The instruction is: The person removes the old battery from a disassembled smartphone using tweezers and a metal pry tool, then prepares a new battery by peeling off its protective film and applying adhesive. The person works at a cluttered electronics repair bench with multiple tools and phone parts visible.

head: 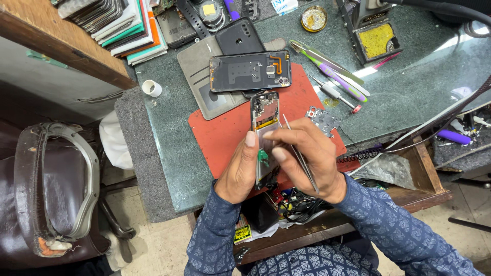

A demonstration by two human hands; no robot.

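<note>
both hands meet over the near edge of the red mat (220,133), which lies on the green stone worktop (409,87). left hand (239,168) is closed around the side of an opened phone (265,122), holding it upright on its long axis with the bare insides facing the person. right hand (307,156) pinches metal tweezers (299,153), tips at the phone's middle, close to a small green part.

by the look of it, disassembly is well along: the back cover (249,71) is already off and lies inside-up at the mat's far edge, and a small circuit board (322,120) rests on the mat's right side. work inside the frame is not finished. a screwdriver (335,93) and spare tweezers (327,69) lie just beyond the mat.
</note>
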